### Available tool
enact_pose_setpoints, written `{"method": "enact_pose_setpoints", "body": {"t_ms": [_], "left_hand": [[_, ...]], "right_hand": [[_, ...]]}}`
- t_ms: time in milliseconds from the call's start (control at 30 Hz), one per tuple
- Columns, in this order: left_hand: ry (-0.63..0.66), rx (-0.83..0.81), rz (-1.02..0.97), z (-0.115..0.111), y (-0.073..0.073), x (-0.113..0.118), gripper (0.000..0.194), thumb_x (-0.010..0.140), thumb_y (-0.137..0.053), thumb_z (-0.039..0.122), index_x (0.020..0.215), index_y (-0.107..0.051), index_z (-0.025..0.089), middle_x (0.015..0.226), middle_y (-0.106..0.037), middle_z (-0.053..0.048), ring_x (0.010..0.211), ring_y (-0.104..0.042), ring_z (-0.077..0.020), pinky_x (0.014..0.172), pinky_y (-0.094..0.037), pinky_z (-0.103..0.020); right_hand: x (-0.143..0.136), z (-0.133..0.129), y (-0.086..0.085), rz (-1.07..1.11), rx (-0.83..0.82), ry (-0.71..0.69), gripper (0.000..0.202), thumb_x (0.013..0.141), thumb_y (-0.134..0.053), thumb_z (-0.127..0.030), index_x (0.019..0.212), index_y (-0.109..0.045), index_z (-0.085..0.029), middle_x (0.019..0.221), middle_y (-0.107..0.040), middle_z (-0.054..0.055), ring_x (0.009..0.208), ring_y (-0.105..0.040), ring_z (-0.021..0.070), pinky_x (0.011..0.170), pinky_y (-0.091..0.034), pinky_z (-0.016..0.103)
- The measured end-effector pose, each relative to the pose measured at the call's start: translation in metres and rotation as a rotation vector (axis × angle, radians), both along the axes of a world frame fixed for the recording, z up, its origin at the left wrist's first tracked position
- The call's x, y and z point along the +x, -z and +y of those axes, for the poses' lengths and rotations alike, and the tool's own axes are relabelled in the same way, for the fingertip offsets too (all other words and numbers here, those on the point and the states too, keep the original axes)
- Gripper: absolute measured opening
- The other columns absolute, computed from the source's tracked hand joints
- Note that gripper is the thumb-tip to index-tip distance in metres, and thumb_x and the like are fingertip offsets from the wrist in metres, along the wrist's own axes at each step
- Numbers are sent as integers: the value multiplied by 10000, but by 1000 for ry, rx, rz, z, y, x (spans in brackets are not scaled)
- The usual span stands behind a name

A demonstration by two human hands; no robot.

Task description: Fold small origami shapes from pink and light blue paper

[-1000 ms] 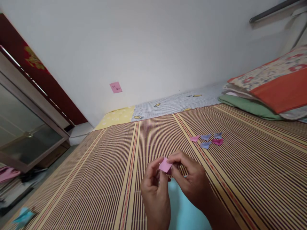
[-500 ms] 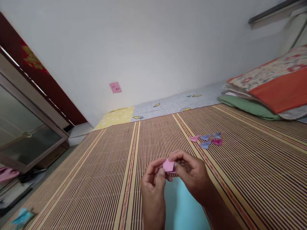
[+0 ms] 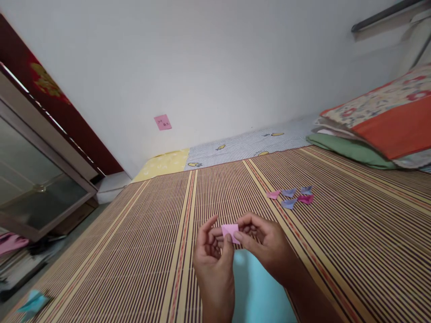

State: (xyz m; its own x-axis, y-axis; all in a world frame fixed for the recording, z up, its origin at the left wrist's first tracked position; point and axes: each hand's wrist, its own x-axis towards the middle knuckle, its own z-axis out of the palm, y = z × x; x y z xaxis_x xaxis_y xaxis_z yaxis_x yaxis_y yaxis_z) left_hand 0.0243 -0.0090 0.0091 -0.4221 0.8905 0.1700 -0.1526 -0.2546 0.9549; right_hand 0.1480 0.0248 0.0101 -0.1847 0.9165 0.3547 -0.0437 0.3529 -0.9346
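Observation:
A small folded piece of pink paper (image 3: 230, 230) is held up between both hands, above a light blue surface (image 3: 259, 287). My left hand (image 3: 214, 260) pinches its lower left part with the thumb in front and fingers behind; the index finger is raised off it. My right hand (image 3: 264, 240) grips the right side, its thumb lying across the front. Farther off to the right, several small folded paper pieces (image 3: 288, 204) in pink, magenta and bluish purple lie on the striped mat (image 3: 141, 251).
A turquoise folded paper (image 3: 33, 304) lies at the mat's lower left edge. Pillows and folded bedding (image 3: 387, 121) are stacked at the right. A pink note (image 3: 163, 122) is stuck to the white wall (image 3: 218, 67). A glass-paned door (image 3: 37, 175) stands at the left.
The pink paper has been turned and now shows a flatter, squarer face. My left index finger has lifted off it, and my right thumb has come onto its front.

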Motion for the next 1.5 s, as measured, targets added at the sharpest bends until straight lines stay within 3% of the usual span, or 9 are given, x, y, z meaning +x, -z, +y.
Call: {"method": "enact_pose_setpoints", "body": {"t_ms": [200,333,467,833,1233,1500], "left_hand": [[43,-52,-7,2,3,-5,304,805,-788,337,1051,-726,169,901,-752,-72,815,-712,-189,733,-573,-281],[113,-70,-43,1,7,-10,216,827,-772,365,876,-754,156,756,-698,-27,692,-629,-144,645,-518,-240],[153,-92,-36,-1,5,-12,214,835,-767,372,826,-750,159,687,-659,-2,621,-578,-120,596,-479,-221],[92,-118,-14,1,-4,-9,228,728,-842,364,775,-760,156,683,-697,-25,640,-614,-147,622,-510,-244],[137,-71,113,0,-4,-13,217,820,-766,351,720,-721,165,669,-675,-13,652,-594,-144,655,-483,-240],[214,-68,107,-2,-5,-18,233,818,-770,383,761,-729,161,667,-638,-10,629,-544,-138,614,-449,-233]], "right_hand": [[-3,1,3,81,-100,-40,172,889,-666,-302,780,-612,-179,677,-539,-28,634,-506,129,571,-413,239],[-1,1,3,152,-145,-113,186,892,-671,-324,795,-608,-178,666,-541,-35,625,-521,121,572,-428,230],[2,2,1,150,-117,-131,181,917,-642,-315,798,-615,-182,669,-559,-37,621,-541,116,578,-442,227],[-2,-1,-1,-60,97,37,195,941,-621,-273,764,-620,-190,704,-611,-8,656,-602,146,605,-481,259],[-1,-3,1,-281,336,91,192,936,-570,-160,747,-579,-195,723,-547,-13,656,-537,141,605,-399,273],[6,-3,-5,-95,31,-149,235,970,-596,-304,763,-612,-194,667,-581,-26,632,-547,135,597,-415,254]]}}
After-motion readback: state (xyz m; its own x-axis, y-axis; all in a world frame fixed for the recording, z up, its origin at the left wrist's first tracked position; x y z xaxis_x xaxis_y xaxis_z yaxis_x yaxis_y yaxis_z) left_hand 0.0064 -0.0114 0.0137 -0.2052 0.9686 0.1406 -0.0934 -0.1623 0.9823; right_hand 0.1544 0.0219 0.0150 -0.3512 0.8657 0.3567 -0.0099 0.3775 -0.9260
